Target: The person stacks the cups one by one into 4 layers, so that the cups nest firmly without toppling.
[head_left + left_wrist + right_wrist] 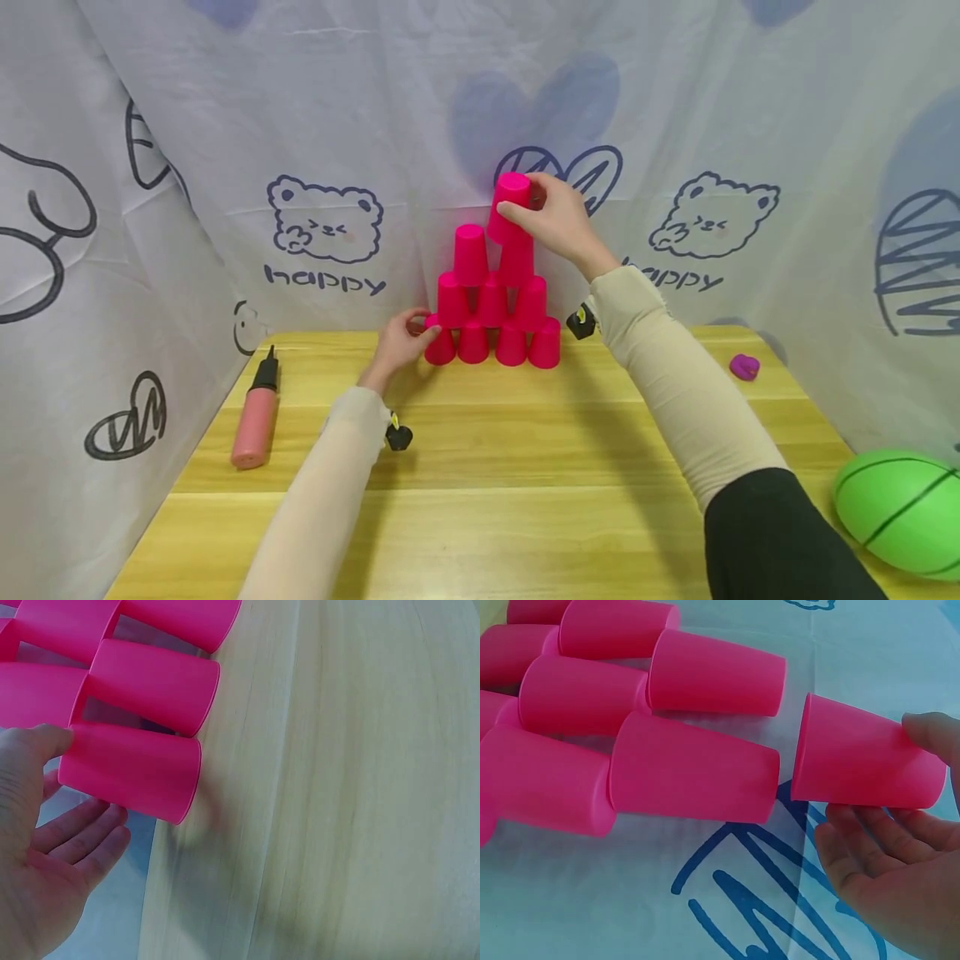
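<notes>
Pink cups stand upside down in a stepped stack at the back of the wooden table (480, 500): several in the bottom row, three above, then two. My right hand (558, 218) holds another upside-down pink cup (510, 200) between thumb and fingers, over the top two cups. A gap shows in the right wrist view between this cup (866, 761) and the upper cups (697, 772). Low on the left, my left hand (397, 346) pinches the leftmost bottom cup (135, 769), its thumb and fingers on opposite sides near the narrow end.
At the left lies a pink hand pump (255, 421) with a black nozzle. A small purple object (745, 367) is at the right rear. A green ball (900, 512) with dark lines sits at the right edge. A printed white curtain (420, 125) hangs close behind the stack.
</notes>
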Action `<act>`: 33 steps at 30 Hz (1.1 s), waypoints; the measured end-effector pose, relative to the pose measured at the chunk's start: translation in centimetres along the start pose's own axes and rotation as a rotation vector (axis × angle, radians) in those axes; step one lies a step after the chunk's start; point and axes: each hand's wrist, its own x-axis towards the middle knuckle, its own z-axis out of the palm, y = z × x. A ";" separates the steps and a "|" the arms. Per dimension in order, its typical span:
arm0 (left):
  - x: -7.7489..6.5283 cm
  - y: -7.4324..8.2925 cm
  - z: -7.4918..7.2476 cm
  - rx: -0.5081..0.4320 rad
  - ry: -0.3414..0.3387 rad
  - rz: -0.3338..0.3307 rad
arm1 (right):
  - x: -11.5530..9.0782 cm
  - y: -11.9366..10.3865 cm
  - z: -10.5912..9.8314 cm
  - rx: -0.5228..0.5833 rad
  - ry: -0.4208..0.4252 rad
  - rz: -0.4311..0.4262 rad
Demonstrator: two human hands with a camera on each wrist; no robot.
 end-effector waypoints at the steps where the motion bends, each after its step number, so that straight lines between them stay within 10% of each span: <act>1: 0.0 0.0 0.0 0.001 0.001 0.000 | 0.2 -0.1 0.1 0.001 0.001 -0.004; 33: -0.2 0.0 -0.1 -0.017 -0.012 -0.040 | 3.4 0.1 2.0 -0.042 -0.018 0.056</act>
